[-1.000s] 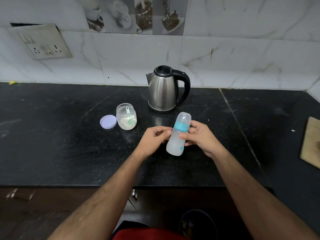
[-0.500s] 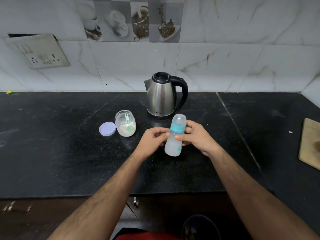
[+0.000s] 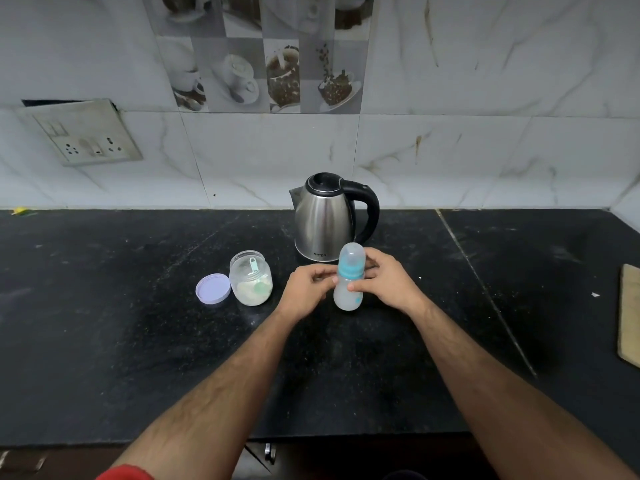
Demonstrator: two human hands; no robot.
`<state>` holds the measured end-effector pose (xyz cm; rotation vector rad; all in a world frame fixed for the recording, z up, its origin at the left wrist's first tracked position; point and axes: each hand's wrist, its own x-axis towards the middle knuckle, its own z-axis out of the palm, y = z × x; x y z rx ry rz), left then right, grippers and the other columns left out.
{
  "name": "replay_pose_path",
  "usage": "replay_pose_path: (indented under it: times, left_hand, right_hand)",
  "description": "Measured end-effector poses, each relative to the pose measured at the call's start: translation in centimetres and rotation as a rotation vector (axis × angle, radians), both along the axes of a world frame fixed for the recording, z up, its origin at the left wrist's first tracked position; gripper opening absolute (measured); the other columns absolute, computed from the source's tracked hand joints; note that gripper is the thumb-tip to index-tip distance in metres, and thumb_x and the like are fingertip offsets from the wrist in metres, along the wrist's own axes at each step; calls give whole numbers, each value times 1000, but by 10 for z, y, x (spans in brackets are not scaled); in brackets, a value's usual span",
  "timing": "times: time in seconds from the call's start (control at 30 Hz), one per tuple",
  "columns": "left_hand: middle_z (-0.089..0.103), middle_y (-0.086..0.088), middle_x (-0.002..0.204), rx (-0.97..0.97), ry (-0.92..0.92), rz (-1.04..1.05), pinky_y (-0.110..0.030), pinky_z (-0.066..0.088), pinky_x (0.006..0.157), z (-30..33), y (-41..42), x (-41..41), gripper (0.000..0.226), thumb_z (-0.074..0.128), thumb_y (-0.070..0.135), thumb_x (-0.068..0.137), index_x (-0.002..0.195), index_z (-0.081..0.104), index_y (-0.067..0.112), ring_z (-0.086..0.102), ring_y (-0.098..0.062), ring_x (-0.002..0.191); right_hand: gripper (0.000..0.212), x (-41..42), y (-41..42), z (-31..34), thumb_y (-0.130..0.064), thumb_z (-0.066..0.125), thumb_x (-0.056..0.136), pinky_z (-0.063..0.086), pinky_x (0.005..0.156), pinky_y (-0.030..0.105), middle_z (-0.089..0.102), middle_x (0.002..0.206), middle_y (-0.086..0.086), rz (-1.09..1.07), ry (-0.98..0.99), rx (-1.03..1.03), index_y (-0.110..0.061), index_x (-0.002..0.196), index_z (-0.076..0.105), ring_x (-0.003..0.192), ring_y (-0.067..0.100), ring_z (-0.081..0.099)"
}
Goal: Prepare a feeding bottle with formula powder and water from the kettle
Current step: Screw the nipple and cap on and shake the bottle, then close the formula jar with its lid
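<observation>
Skin on plastic, right hand [image 3: 388, 282]: its fingers [image 3: 356, 287] curl round the bottle [image 3: 349, 282] just under the blue collar, thumb in front, gripping it.
Left hand [image 3: 306, 284]: fingertips pinch the bottle's left side at about the same height; both hands hold it together.
Bottle: upright, capped, cloudy white inside, in front of the kettle [image 3: 327, 220] and overlapping its base in this view; whether its foot touches the bench [image 3: 104, 323] cannot be told.
Change: a second ago the bottle leaned to the right in the same two-handed hold; now it stands straight, and the view has tipped up toward the wall.
Meaning: probably the filling and capping are done, and the mixing or setting down is what remains.
Jar [image 3: 251, 278]: left of the kettle, open, powder and a scoop inside.
Lid [image 3: 213, 288]: flat on the bench, touching the jar's left side.
</observation>
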<state>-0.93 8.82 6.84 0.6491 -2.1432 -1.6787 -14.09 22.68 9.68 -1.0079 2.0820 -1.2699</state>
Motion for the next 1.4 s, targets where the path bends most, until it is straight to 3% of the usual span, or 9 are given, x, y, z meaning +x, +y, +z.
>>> replay_pose_path:
  times: [0.1,0.17,0.33,0.5,0.63,0.97,1.17,1.27,1.4]
  left_hand:
    - [76,3,107,-13,-40,-12,-39,58,79,-2,-10,-14,28,66,10,92,117,72,20,73,-17,98]
    - [76,3,108,-40,-66,-21,-38,58,77,-4,-16,-23,30,65,8,92,119,71,19,73,-16,96]
    - [73,5,113,-75,-121,-45,-9,51,71,-12,-27,-40,39,63,-3,89,122,69,16,64,13,88]
    - [70,4,123,-58,-196,-38,-34,53,97,-24,-28,-51,47,61,-5,88,128,66,18,64,-9,115]
    - [68,2,128,-45,-219,-31,-36,50,97,-26,-25,-57,51,62,-4,88,134,60,17,65,-22,114]
    - [55,2,144,-33,-274,-62,-46,45,108,-38,-22,-61,66,61,-1,88,148,43,19,58,-24,125]
    - [48,-5,150,6,-247,18,-24,33,110,-38,-14,-53,67,65,7,91,151,36,15,49,-18,135]
    - [50,-9,148,17,-229,50,-24,35,109,-44,-11,-40,64,67,10,91,149,41,14,53,-18,131]
    - [59,-8,139,42,-207,92,-33,42,111,-56,-5,-14,53,69,11,90,141,52,12,61,-15,120]
  right_hand:
    - [67,-11,-11,-3,-3,86,69,55,85,22,69,112,-2,-17,34,27,-20,128,59,97,8,69]
    - [69,-18,-19,-8,-2,86,68,55,90,26,69,113,-2,-33,51,43,-19,129,59,99,9,68]
    - [68,-35,-34,-22,-1,85,68,54,97,35,69,115,-3,-72,82,86,-22,127,60,104,11,67]
    - [65,-45,-45,-39,0,83,68,54,98,40,70,115,-3,-107,112,125,-23,124,60,107,14,66]
    - [64,-50,-52,-47,2,80,70,53,98,41,68,117,0,-143,130,146,-21,125,59,108,17,64]
    - [69,-54,-56,-58,7,73,74,49,103,40,64,126,4,-165,90,158,-16,135,53,117,19,60]
    - [65,-52,-45,-66,14,57,84,47,106,35,57,138,14,-275,-25,132,-9,144,46,123,24,59]
    - [49,-40,-29,-68,7,55,89,48,91,21,65,123,13,-419,33,118,-6,135,56,104,16,63]
    - [24,-13,-7,-78,-4,61,87,60,77,40,70,88,0,-495,31,15,-13,107,70,80,16,67]
